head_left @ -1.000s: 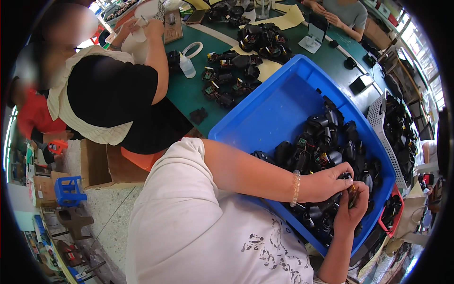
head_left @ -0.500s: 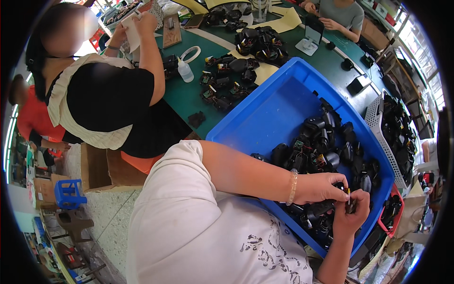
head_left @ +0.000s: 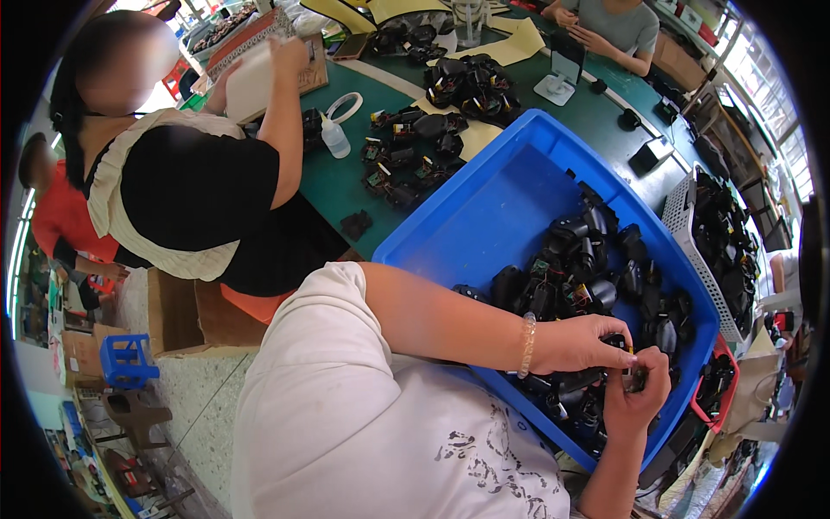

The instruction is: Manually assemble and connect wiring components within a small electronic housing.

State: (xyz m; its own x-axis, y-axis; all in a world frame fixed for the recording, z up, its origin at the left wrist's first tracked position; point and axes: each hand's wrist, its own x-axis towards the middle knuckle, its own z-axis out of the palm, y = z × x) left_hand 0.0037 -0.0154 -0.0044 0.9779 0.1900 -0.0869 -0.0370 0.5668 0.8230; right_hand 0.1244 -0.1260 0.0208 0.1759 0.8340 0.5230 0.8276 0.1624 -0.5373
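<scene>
Left hand (head_left: 577,344) — pinching; right hand (head_left: 636,394) — curled

The blue bin (head_left: 475,225) has room at far left — heaped black parts (head_left: 603,294) obstruct its right side.

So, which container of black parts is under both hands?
The blue bin, under the left hand and right hand; the white basket and red basket sit to its right.

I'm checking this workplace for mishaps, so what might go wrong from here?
The small dark piece pinched between the left hand and right hand could slip into the blue tub and get lost among similar black parts.
The beaded bracelet on the left wrist sits close above those parts and might snag one.
</scene>
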